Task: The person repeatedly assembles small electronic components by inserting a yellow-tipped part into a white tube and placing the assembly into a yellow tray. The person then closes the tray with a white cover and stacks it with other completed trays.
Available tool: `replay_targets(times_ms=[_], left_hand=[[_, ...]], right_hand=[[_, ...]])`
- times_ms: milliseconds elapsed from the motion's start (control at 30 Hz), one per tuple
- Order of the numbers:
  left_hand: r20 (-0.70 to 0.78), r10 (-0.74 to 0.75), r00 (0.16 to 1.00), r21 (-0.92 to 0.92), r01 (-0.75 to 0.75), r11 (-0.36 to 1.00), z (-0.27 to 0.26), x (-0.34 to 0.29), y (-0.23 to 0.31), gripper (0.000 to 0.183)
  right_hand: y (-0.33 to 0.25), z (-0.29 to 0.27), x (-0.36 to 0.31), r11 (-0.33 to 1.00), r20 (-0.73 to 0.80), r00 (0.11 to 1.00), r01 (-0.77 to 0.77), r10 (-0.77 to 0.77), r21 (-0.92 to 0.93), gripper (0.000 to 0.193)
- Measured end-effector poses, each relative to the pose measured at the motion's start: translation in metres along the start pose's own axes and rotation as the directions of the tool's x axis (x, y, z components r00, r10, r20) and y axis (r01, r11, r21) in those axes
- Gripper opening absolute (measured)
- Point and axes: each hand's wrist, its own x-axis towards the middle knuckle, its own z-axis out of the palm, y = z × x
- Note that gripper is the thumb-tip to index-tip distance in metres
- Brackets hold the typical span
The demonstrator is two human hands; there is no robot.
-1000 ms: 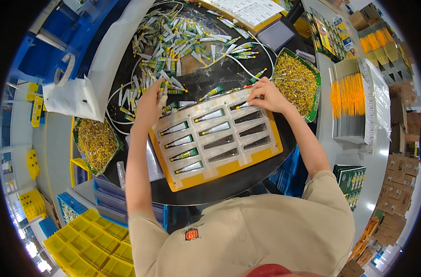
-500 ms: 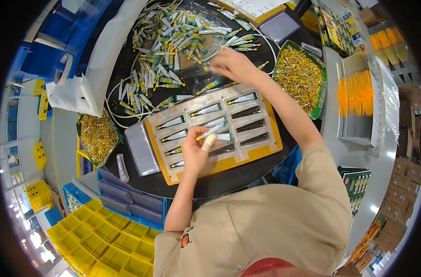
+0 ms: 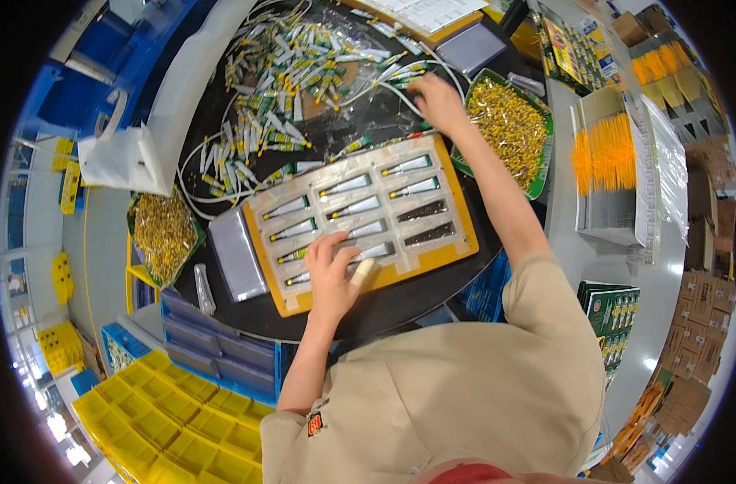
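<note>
Left hand (image 3: 332,281) has shifted a little lower on the tray (image 3: 291,304), right hand (image 3: 438,105) farther to the right; two slots dark a half second ago, bottom of the middle column and second down at right, now carry tubes (image 3: 414,188).

Tray sits mid-frame on the black tabletop (image 3: 372,313), three columns of four. Count: ten slots filled, the lower-left ones partly behind the fingers. Remaining: two empty slots (image 3: 422,210), bottom of the right column. By that tally, filling looks near its end.

Left hand: fingers bent over the lower middle tubes, touching; grip or mere contact, cannot tell. Right hand: fingers curled beside a small group of tubes, upper centre; whether anything is pinched, cannot tell. Plenty of supply: loose pile (image 3: 287,77), upper left of centre.
</note>
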Motion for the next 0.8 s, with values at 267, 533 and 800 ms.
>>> replay_targets(times_ms=[267,533,800], left_hand=[[-0.015,-0.046,0.999,0.051,0.047,0.998,-0.005,-0.002,-0.013,0.025],[0.224,-0.362,0.905,0.184,0.326,0.927,-0.086,0.011,-0.077,0.021],[0.145,-0.421,0.896,0.124,0.405,0.906,-0.087,0.021,-0.085,0.019]], right_hand=[[0.038,0.022,0.034,0.923,0.321,0.942,0.039,0.093,-0.383,0.017],[-0.025,-0.079,-0.058,0.856,0.267,0.942,-0.303,0.203,0.42,0.013],[-0.086,-0.061,-0.127,0.965,0.334,0.931,0.06,-0.147,0.257,0.008]])
